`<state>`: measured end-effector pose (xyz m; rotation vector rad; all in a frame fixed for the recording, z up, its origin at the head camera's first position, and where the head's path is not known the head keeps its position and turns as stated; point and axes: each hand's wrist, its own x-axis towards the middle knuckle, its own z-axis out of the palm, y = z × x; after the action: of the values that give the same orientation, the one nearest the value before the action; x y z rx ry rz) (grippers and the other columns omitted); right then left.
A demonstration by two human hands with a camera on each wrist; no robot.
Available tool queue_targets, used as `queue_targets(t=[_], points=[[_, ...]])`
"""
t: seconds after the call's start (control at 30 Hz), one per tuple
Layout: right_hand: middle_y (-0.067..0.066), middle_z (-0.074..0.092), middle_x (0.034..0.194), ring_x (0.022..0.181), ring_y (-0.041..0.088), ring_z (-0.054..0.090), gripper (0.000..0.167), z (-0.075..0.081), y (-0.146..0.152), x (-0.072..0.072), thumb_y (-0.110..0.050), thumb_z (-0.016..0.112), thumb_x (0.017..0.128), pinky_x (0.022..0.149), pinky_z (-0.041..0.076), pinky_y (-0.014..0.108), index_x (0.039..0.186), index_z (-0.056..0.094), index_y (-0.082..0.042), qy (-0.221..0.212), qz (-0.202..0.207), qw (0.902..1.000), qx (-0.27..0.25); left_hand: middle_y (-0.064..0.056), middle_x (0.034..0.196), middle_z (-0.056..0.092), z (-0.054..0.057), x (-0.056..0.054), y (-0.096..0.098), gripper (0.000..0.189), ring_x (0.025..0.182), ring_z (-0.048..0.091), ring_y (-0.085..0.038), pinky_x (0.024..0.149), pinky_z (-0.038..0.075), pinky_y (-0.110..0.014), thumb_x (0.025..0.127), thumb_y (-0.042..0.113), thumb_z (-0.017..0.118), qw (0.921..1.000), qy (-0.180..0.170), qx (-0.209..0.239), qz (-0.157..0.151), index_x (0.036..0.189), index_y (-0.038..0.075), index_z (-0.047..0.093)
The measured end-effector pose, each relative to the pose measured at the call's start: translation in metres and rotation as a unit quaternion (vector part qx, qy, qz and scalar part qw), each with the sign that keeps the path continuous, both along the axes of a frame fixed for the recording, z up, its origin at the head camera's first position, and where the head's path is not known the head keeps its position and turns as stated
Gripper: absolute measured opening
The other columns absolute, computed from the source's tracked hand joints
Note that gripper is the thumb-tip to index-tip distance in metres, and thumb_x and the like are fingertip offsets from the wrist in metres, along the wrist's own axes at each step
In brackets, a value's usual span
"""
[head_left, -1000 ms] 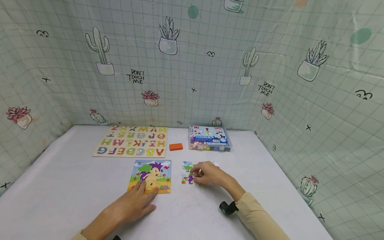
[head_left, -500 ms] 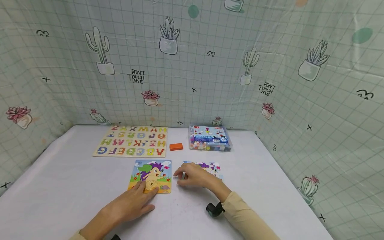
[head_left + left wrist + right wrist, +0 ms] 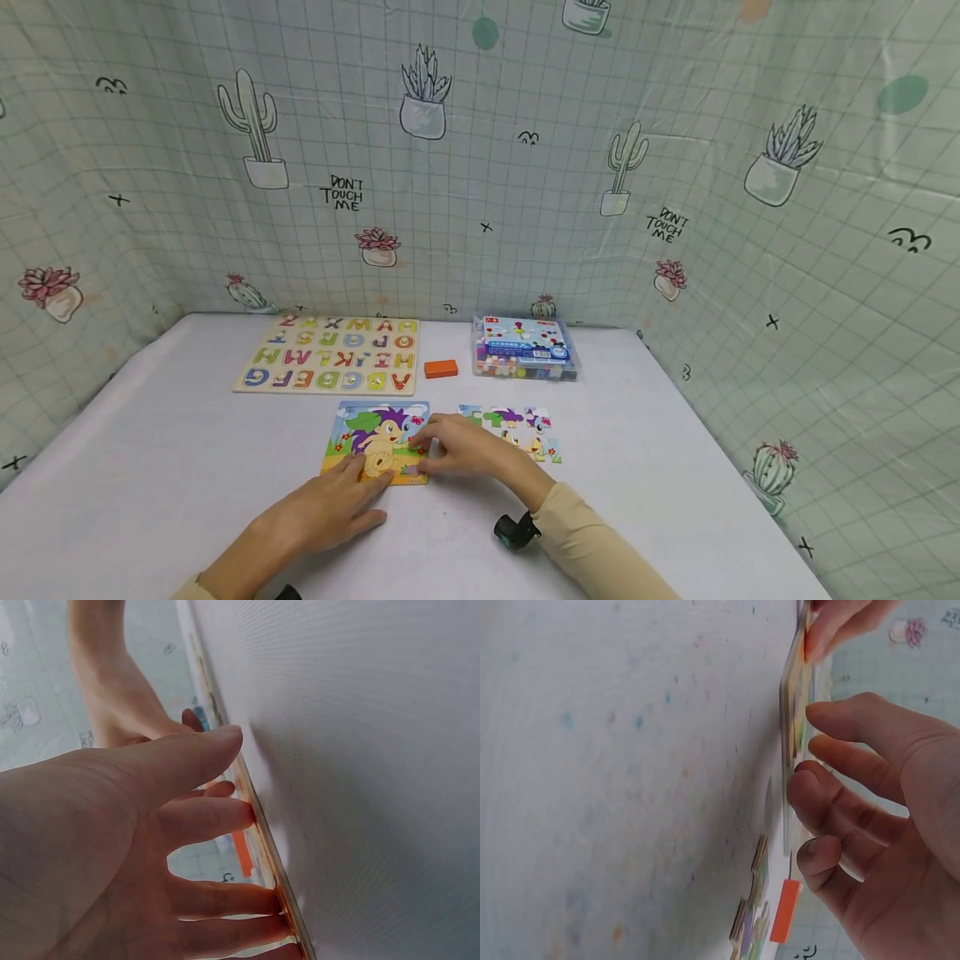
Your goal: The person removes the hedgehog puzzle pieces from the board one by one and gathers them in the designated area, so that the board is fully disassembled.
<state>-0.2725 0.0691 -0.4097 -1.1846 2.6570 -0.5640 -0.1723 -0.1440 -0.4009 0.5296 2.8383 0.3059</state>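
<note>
A square hedgehog jigsaw puzzle (image 3: 372, 419) lies on the white table. My left hand (image 3: 333, 504) rests on its lower left part, fingers spread; in the left wrist view the fingertips (image 3: 262, 900) touch the board's edge. My right hand (image 3: 461, 446) is at the puzzle's right edge with bent fingers. In the right wrist view, thumb and fingers are a little apart over the board (image 3: 786, 705), with nothing visible between them; whether they touch it I cannot tell. Loose jigsaw pieces (image 3: 508, 415) lie right of the board, partly hidden by the right hand.
Behind the puzzle lies a wooden alphabet board (image 3: 326, 392). An orange block (image 3: 440, 369) sits to its right, then a clear plastic box (image 3: 525, 346) with colourful contents. A patterned curtain (image 3: 480, 192) surrounds the table's back and sides.
My right hand has moved left from the loose pieces to the puzzle's right edge, uncovering several pieces. The left hand has stayed on the puzzle.
</note>
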Motion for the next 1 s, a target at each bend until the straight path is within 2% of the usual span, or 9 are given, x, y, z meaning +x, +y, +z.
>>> queue_targets(t=[0.2,0.33,0.43,0.67,0.9,1.0], points=[[-0.004,0.065,0.105,0.074,0.002,0.05,0.033,-0.003,-0.007,0.002,-0.032,0.072,0.09,0.066,0.044,0.013,0.118,0.071,-0.015,0.012,0.007,0.9999,0.003,-0.028,0.147,0.043,0.001,0.0,0.0,0.056,0.14,0.039,-0.045,0.111,0.037,-0.06,0.092,0.042,0.065,1.0,0.001,-0.001,-0.007,0.139,0.013,0.056],[-0.002,0.063,0.114,0.088,0.004,0.055,0.039,-0.004,-0.011,0.005,-0.036,0.072,0.089,0.078,0.049,0.017,0.123,0.069,-0.017,0.015,0.003,0.9997,0.018,-0.029,0.148,0.042,0.002,-0.001,0.0,0.056,0.14,0.038,-0.046,0.11,0.037,-0.061,0.092,0.042,0.065,1.0,-0.003,0.0,-0.005,0.139,0.013,0.056],[-0.002,0.061,0.117,0.093,0.005,0.054,0.046,-0.003,-0.014,0.008,-0.041,0.073,0.087,0.083,0.048,0.019,0.126,0.067,-0.018,0.015,-0.007,0.9994,0.031,-0.028,0.148,0.041,0.002,-0.001,0.001,0.057,0.14,0.038,-0.046,0.109,0.038,-0.062,0.092,0.043,0.065,1.0,-0.006,0.0,-0.003,0.14,0.014,0.055],[-0.002,0.056,0.106,0.08,0.005,0.046,0.052,-0.004,-0.019,0.012,-0.049,0.074,0.084,0.068,0.04,0.016,0.126,0.067,-0.018,0.044,-0.007,0.9978,0.05,-0.028,0.148,0.042,0.004,-0.001,0.002,0.056,0.139,0.039,-0.046,0.108,0.038,-0.063,0.092,0.042,0.066,0.9999,-0.013,-0.007,0.002,0.139,0.014,0.056],[-0.004,0.05,0.102,0.076,0.004,0.044,0.052,-0.004,-0.017,0.015,-0.048,0.072,0.085,0.065,0.039,0.016,0.128,0.064,-0.019,0.032,-0.021,0.9973,0.063,-0.028,0.149,0.04,0.003,-0.003,0.004,0.057,0.141,0.036,-0.046,0.109,0.036,-0.064,0.092,0.043,0.065,0.9997,-0.025,-0.006,0.004,0.141,0.015,0.055],[-0.004,0.048,0.099,0.073,0.004,0.042,0.052,-0.004,-0.017,0.015,-0.047,0.072,0.086,0.06,0.037,0.016,0.128,0.064,-0.018,0.037,-0.018,0.9973,0.061,-0.029,0.148,0.041,0.002,-0.003,0.003,0.056,0.14,0.038,-0.046,0.109,0.037,-0.063,0.092,0.043,0.065,0.9999,-0.011,-0.004,-0.002,0.14,0.014,0.055]])
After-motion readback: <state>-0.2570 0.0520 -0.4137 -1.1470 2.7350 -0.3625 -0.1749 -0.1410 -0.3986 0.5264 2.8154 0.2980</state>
